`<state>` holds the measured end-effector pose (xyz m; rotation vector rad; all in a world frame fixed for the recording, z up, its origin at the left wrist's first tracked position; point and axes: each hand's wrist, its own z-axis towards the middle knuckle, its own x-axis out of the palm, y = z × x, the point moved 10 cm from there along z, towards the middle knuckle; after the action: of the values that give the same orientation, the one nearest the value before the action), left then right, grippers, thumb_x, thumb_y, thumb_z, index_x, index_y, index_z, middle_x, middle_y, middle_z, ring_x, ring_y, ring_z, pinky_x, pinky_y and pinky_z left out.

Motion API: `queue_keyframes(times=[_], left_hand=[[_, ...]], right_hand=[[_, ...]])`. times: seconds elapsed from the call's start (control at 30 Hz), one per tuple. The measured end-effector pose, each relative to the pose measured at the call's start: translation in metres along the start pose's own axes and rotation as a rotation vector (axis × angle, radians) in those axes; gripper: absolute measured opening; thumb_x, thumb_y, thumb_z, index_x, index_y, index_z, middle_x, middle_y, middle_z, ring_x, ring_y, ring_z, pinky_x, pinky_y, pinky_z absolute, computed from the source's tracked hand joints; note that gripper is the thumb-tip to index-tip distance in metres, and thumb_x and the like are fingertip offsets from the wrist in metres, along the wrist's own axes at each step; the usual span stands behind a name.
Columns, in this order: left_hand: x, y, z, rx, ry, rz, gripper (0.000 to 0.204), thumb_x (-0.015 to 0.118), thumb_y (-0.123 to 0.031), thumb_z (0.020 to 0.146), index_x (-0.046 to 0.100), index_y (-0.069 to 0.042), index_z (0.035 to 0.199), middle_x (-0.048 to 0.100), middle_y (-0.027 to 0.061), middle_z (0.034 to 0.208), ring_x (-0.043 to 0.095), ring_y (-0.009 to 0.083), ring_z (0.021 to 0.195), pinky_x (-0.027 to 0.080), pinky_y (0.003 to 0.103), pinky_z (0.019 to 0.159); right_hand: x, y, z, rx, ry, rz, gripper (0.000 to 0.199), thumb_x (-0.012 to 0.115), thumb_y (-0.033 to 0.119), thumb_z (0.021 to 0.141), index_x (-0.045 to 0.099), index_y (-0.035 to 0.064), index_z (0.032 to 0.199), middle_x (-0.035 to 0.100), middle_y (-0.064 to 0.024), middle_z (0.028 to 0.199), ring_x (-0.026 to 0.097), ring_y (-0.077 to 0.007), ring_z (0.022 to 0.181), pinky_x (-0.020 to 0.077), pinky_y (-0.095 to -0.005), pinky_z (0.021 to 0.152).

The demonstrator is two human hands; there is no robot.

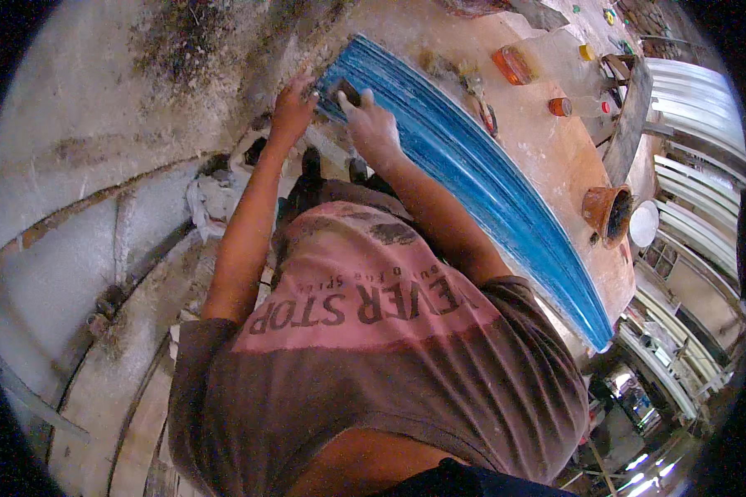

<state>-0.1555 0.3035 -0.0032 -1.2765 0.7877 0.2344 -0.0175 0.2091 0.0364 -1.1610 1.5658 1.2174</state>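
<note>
A long, curved blue panel (472, 178) with a glossy, ridged surface and pale dust on it lies along the near side of the table, running from upper middle to lower right. At its far left end, my left hand (293, 112) grips the panel's edge. Close by, my right hand (371, 126), whitened with dust, is closed on a small dark sanding block (345, 88) pressed against the panel's face. The block's underside is hidden.
On the dusty brown tabletop (547, 157) beyond the panel stand a bottle of orange liquid (512, 65), a clear bottle with a red cap (593, 107) and a brown pot (605, 214). A white round lid (644, 224) sits past the pot. A stained wall (83, 91) rises at left.
</note>
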Motion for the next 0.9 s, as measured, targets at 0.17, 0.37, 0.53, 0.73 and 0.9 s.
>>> queue_keyframes(times=[0.17,0.37,0.53,0.73,0.9], left_hand=[[-0.005,0.031,0.000,-0.065,-0.001,-0.107,0.037,0.065,-0.018,0.091,0.062,-0.007,0.126,0.060,0.0175,0.132,0.054,0.0362,0.125,0.040,0.042,0.108],[-0.017,0.057,-0.010,-0.147,0.030,-0.025,0.041,0.063,-0.022,0.093,0.060,-0.004,0.129,0.060,0.0186,0.132,0.056,0.0356,0.124,0.041,0.042,0.107],[-0.029,0.054,-0.016,-0.261,0.072,-0.184,0.042,0.063,-0.025,0.094,0.060,-0.004,0.130,0.059,0.0194,0.133,0.054,0.0356,0.125,0.040,0.042,0.108],[-0.021,0.045,-0.019,-0.195,0.178,-0.187,0.037,0.063,-0.026,0.094,0.063,-0.005,0.125,0.061,0.0183,0.130,0.056,0.0336,0.123,0.041,0.040,0.106],[0.031,0.023,-0.041,-0.659,0.556,-0.705,0.038,0.059,-0.032,0.099,0.059,-0.011,0.130,0.065,0.0099,0.121,0.063,0.0222,0.111,0.048,0.039,0.096]], right_hand=[[-0.008,-0.008,-0.027,0.058,-0.011,0.051,0.058,0.059,0.010,0.088,0.048,0.0212,0.143,0.054,-0.0206,0.109,0.068,-0.0372,0.075,0.0565,-0.0471,0.064],[-0.012,0.013,-0.016,0.066,-0.005,0.092,0.059,0.060,0.009,0.086,0.048,0.0163,0.144,0.054,-0.0213,0.112,0.068,-0.0383,0.079,0.0565,-0.0467,0.067],[0.006,0.003,-0.023,0.123,-0.045,-0.005,0.064,0.064,0.009,0.083,0.048,0.0191,0.144,0.054,-0.0209,0.112,0.069,-0.0370,0.077,0.0563,-0.0475,0.061],[0.008,0.002,-0.025,0.228,0.043,0.029,0.054,0.060,0.021,0.089,0.051,0.0248,0.143,0.054,-0.0212,0.114,0.069,-0.0358,0.076,0.0566,-0.0473,0.061],[0.006,0.021,0.011,0.153,-0.044,0.361,0.056,0.060,0.026,0.091,0.048,0.0229,0.145,0.057,-0.0221,0.116,0.066,-0.0408,0.092,0.0551,-0.0474,0.082]])
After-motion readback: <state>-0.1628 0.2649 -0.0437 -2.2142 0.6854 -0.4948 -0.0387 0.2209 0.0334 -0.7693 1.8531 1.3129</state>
